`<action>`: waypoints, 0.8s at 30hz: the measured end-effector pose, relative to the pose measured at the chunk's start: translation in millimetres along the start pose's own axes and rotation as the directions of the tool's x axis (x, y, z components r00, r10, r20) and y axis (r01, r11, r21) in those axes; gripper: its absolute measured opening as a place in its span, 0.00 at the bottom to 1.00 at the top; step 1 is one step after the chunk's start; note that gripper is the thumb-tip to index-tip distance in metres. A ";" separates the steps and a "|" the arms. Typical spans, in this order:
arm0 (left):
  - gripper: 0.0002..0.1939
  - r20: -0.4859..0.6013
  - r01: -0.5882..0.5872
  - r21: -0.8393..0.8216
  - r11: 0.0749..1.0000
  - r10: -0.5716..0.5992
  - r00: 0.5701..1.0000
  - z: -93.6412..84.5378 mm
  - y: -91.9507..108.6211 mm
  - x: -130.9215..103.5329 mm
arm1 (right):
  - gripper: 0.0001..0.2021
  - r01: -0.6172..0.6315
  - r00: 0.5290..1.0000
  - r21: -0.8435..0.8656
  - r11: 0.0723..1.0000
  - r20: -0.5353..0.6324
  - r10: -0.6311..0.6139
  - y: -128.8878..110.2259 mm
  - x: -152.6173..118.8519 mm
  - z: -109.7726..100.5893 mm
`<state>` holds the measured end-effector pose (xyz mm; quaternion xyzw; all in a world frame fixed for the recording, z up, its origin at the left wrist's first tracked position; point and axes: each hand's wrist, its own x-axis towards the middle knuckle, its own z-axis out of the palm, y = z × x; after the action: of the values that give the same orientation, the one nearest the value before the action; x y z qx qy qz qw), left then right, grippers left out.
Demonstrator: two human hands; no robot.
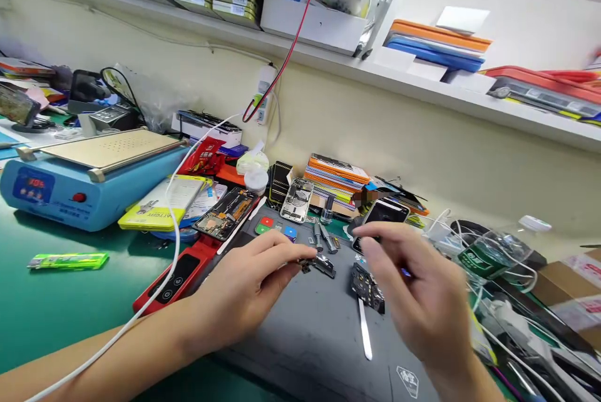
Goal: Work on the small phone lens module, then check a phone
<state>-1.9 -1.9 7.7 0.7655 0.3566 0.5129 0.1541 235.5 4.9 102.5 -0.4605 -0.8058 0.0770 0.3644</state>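
My left hand (248, 292) is closed in a pinch over the dark grey work mat (300, 339). Thumb and forefinger grip the end of a small black phone part (325, 266); the fingertips partly cover it. To the right, my right hand (417, 289) is raised with thumb and forefinger a little apart, and I see nothing between their tips. Its other fingers curl inward, with a small bluish spot showing by them. Left of this hand lies a black phone board piece (366, 286), touching a flat white metal pry tool (365, 330).
A blue heating plate machine (94, 183) stands left, near a red device (176, 280). An opened phone (228, 213), a phone shell (297, 200) and grey tools (325, 237) lie behind my hands. A white cable (176, 220) crosses my left forearm. A plastic bottle (498, 248) lies right.
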 end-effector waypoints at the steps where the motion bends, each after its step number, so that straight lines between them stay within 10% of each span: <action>1: 0.18 0.002 0.009 -0.009 1.000 -0.009 1.000 0.3 0.8 -0.2 | 0.28 -0.033 0.998 0.030 0.999 0.047 0.032 4.6 6.9 5.4; 8: 0.25 0.080 -0.050 -0.028 0.998 0.052 0.995 3.7 -0.2 -7.5 | 0.34 -0.135 0.924 0.163 0.977 0.377 0.065 26.8 -8.5 41.8; 24: 0.22 0.116 -0.108 -0.012 0.994 0.108 0.987 7.4 6.5 -2.8 | 0.23 0.079 0.952 0.254 0.964 0.266 -0.148 31.6 -39.6 59.4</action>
<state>6.6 -7.4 6.5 0.8118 0.3036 0.4761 0.1488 230.4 3.7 24.6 -0.3497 -0.8596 0.2175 0.3023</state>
